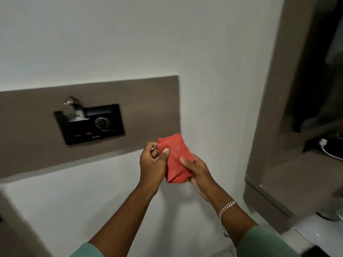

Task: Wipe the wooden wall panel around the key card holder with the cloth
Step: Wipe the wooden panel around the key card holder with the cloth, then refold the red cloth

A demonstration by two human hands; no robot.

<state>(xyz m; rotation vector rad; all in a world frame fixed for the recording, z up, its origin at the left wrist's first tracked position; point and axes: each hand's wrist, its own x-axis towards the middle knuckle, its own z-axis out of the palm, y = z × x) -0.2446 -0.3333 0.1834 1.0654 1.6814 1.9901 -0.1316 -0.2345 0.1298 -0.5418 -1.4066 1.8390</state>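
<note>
A brown wooden wall panel (144,101) runs across the white wall. Set into it is a black key card holder (92,125) with a card and keys stuck in its top left. A folded red cloth (177,156) is held in front of the wall, below the panel's right end. My left hand (153,162) pinches the cloth's left edge with the thumb on top. My right hand (196,173) grips the cloth's lower right side. Neither the cloth nor a hand touches the panel.
A brown wardrobe frame (274,101) stands at the right with a dark open compartment and a shelf holding a white cable (326,147). Another brown edge (16,229) shows at the lower left. The white wall (167,34) fills the space above and below the panel.
</note>
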